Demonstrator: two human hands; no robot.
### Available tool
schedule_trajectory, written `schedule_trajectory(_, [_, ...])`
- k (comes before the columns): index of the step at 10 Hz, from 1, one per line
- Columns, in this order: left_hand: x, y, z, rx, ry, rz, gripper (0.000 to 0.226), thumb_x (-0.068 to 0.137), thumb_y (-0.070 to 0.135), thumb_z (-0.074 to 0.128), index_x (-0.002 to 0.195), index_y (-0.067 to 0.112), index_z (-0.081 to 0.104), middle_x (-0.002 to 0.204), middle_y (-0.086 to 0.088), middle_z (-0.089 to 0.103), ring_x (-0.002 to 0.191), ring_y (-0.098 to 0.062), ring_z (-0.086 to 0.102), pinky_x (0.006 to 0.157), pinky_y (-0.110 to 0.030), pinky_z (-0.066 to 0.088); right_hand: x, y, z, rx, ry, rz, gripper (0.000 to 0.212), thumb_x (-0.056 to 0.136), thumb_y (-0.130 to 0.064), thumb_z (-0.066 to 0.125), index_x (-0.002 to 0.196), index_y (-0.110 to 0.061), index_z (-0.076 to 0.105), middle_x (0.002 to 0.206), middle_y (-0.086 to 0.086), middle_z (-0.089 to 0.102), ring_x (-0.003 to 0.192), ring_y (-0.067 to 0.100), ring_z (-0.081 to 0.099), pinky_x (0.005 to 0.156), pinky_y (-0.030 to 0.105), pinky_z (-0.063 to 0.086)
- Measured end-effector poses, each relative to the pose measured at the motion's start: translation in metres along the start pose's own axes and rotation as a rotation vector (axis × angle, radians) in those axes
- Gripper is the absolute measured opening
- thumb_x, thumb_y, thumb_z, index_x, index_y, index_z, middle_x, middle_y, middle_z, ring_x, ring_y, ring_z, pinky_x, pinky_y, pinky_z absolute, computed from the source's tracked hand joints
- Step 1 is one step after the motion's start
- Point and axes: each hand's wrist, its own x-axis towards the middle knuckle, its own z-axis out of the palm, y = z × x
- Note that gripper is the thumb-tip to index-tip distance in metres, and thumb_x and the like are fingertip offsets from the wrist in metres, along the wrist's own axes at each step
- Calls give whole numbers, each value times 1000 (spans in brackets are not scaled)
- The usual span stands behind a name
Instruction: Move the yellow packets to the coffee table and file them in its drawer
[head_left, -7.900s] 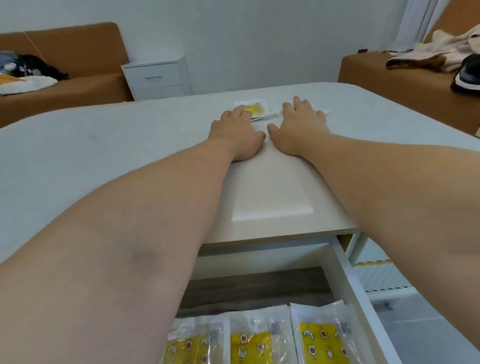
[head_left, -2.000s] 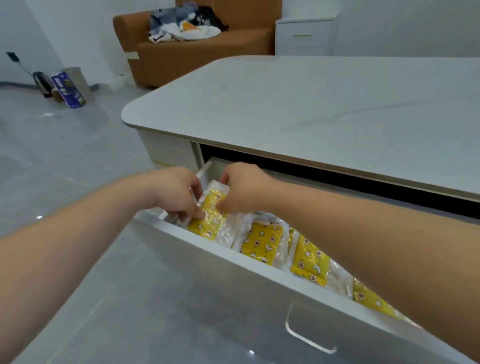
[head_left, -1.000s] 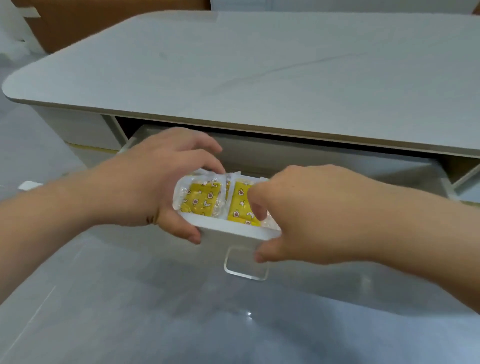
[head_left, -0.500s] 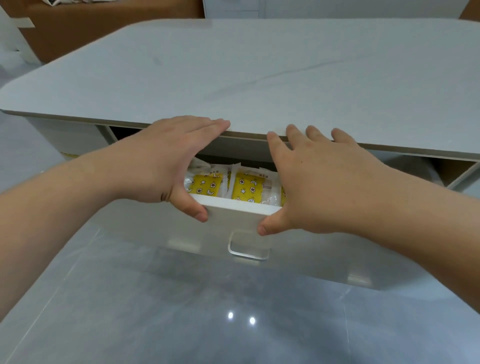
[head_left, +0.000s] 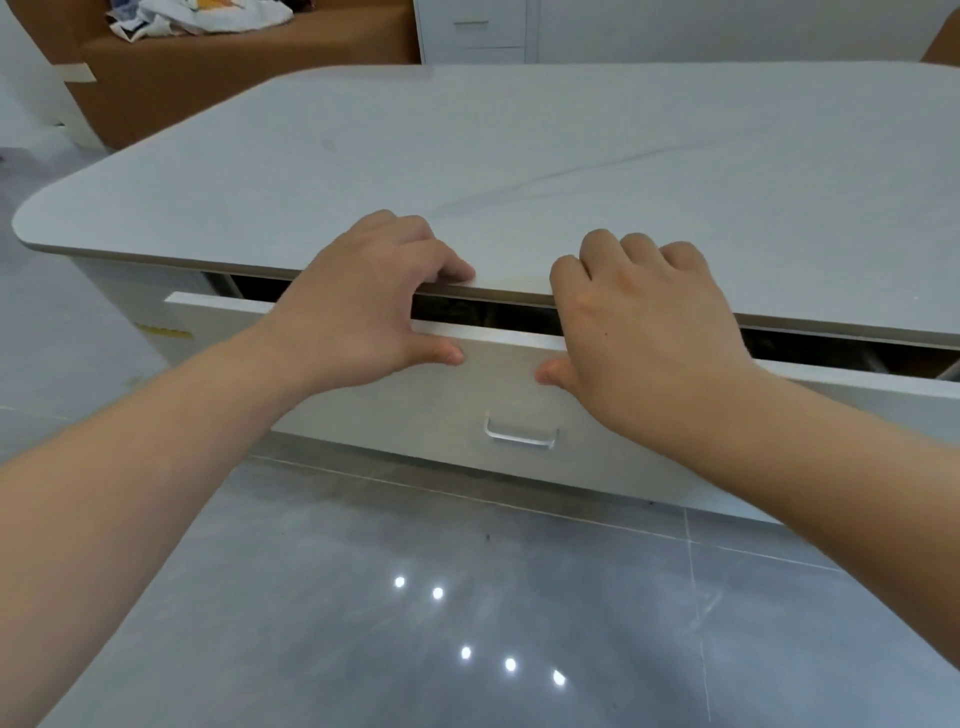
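Here, pale coffee table (head_left: 519, 156) on glossy grey floor (head_left: 322, 623).

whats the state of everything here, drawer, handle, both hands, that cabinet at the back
drawer: nearly shut, dark gap under tabletop
handle: untouched
left hand: fingers on tabletop, thumb pressing drawer front
right hand: same
back cabinet: drawers shut

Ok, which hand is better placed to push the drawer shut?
Right, marginally. Both thumbs press the drawer front, but the thumb of the right hand sits just above the handle, so its push should run straighter; the left hand presses further aside.
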Motion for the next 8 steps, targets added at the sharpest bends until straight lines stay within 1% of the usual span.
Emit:
schedule_trajectory(1, [3, 0, 12, -12, 116, 12, 60, 67, 50, 89, 115, 19, 70, 102, 5, 60, 96, -17, 49, 81, -24, 34, 2, 1, 14, 53, 72, 36, 57, 68, -40, 90, 85, -10, 44, 83, 6, 34, 71, 25, 32, 69, 41, 33])
schedule_trajectory(2, [5, -1, 21, -1, 213, 32, 52, 65, 42, 93, 102, 14, 69, 95, -3, 62, 90, -27, 55, 78, -40, 46, 5, 1, 25, 33, 146, 42, 44, 73, -26, 86, 91, -9, 50, 86, 8, 44, 75, 25, 32, 75, 45, 40])
schedule_trajectory(3, [6, 2, 28, 35, 307, 41, 46, 66, 35, 94, 94, 12, 66, 90, -5, 60, 82, -30, 55, 70, -47, 47, 9, 7, 29, 20, 196, 30, 44, 74, -27, 85, 94, -9, 50, 88, 9, 49, 77, 25, 32, 79, 47, 41])
schedule_trajectory(4, [8, 7, 38, 87, 396, 43, 38, 71, 26, 90, 89, 10, 61, 86, -8, 57, 78, -32, 52, 66, -48, 44, 13, 10, 37, -3, 230, 17, 41, 75, -21, 83, 92, -9, 48, 87, 9, 49, 75, 26, 34, 76, 46, 40])
schedule_trajectory(5, [7, 9, 44, 130, 463, 24, 34, 75, 24, 87, 88, 9, 61, 83, -8, 56, 75, -30, 50, 65, -45, 40, 13, 11, 44, -38, 272, 13, 37, 74, -13, 79, 89, -10, 46, 84, 7, 48, 73, 28, 40, 74, 44, 38])
schedule_trajectory(6, [6, 9, 44, 129, 444, 9, 34, 76, 27, 87, 89, 11, 61, 83, -7, 56, 76, -29, 50, 67, -42, 38, 12, 14, 49, -25, 292, 14, 33, 76, -12, 77, 90, -10, 47, 85, 7, 49, 74, 28, 42, 75, 44, 38])
schedule_trajectory(7, [8, 15, 36, 141, 393, 8, 39, 74, 28, 89, 96, 12, 62, 89, -6, 57, 81, -29, 53, 73, -41, 40, 11, 16, 48, 13, 281, -73, 37, 79, -24, 80, 96, -9, 51, 93, 10, 55, 81, 31, 49, 80, 47, 41])
schedule_trajectory(8, [-21, 18, 27, 93, 426, 67, 40, 76, 30, 86, 103, 10, 65, 103, -9, 60, 95, -32, 58, 83, -43, 43, 0, 41, 42, 217, 238, -178, 44, 87, -48, 74, 108, -12, 61, 111, 8, 63, 98, 33, 58, 91, 50, 43])
